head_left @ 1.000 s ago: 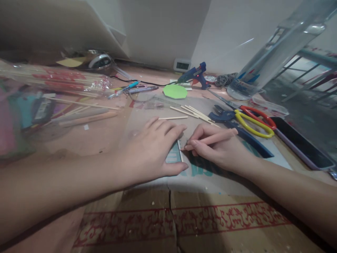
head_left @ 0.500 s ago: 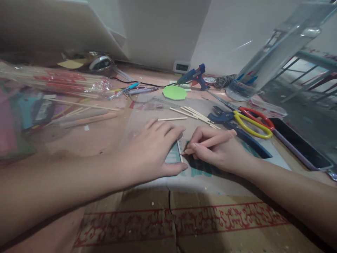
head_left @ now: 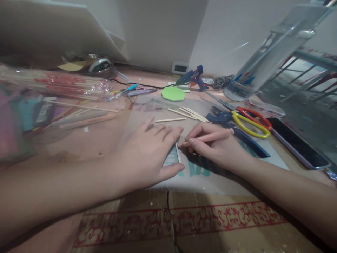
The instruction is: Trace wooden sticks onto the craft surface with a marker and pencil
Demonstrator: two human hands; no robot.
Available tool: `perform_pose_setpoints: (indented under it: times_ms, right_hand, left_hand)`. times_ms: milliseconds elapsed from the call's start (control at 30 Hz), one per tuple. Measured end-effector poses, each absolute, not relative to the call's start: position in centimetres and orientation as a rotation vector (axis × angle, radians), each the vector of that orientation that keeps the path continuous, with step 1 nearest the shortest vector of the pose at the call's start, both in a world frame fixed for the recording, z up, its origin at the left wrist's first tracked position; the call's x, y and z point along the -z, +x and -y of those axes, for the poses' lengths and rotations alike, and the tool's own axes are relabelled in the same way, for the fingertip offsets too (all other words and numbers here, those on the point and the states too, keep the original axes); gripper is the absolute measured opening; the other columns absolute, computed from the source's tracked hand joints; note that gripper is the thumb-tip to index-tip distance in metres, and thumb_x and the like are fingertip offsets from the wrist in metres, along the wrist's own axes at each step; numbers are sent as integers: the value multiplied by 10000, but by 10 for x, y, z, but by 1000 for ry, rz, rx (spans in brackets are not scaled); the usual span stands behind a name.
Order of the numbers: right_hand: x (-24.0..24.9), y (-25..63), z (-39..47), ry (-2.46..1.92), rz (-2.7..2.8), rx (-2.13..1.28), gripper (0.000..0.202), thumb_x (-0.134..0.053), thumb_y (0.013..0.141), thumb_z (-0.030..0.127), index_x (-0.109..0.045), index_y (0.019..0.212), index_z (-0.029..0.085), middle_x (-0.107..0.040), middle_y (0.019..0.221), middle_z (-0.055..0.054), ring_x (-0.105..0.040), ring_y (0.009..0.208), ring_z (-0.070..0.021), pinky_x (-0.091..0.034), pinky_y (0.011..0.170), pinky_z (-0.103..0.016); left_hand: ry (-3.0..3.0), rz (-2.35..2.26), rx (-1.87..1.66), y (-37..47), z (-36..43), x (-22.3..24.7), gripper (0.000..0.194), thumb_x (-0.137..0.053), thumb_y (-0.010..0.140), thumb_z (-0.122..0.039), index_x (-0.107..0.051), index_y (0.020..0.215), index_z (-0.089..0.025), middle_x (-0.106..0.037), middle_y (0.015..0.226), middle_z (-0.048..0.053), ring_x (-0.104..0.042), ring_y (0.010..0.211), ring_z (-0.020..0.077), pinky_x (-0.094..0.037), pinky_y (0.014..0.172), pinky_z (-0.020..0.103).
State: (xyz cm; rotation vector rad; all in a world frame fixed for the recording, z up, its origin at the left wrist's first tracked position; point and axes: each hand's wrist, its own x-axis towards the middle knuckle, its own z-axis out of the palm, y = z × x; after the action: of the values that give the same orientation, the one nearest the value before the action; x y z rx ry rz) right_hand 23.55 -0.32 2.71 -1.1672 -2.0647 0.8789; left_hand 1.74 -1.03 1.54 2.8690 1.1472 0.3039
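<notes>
Our right hand (head_left: 216, 146) grips a pink pen (head_left: 217, 135), its tip at a thin stick (head_left: 178, 154), well in from the far edge of the table (head_left: 105, 137). Our left hand (head_left: 150, 151) lies open, index finger and thumb by the stick's ends. Beyond are loose sticks (head_left: 193, 114), then scissors (head_left: 251, 125) and a phone (head_left: 297, 142) toward the right edge. Nearer the far edge we see a green octagon (head_left: 173, 93) and a glue gun (head_left: 191, 78).
</notes>
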Motion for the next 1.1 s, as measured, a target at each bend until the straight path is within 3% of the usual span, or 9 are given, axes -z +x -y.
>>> perform_pose_setpoints:
  times_ms: [400,767,1100]
  right_hand:
    - [-26,238,3,-1107,2163,-922,193,-653,878,198,-746,710,176,-720,704,-30,-646,595,-121,-503,531,-212]
    - [-26,236,3,-1103,2133,-929,169,-665,888,211,-733,738,173,-738,745,-41,-666,630,-128,-516,548,-212]
    - [-27,237,3,-1060,2146,-981,158,-656,884,166,-735,748,176,-735,738,-32,-675,629,-124,-530,561,-212]
  left_hand:
    - [2829,-1104,-374,15,4,-8,699,-624,891,-607,-496,1407,-153,-621,1395,150,-559,1310,346,-243,1219,568]
    - [2833,-1098,-380,16,4,-9,686,-635,887,-603,-527,1375,-132,-630,1365,160,-572,1276,356,-250,1213,600]
    - [2762,-1123,-385,16,3,-8,783,-648,870,-606,-477,1454,-114,-557,1438,178,-479,1378,367,-279,1216,598]
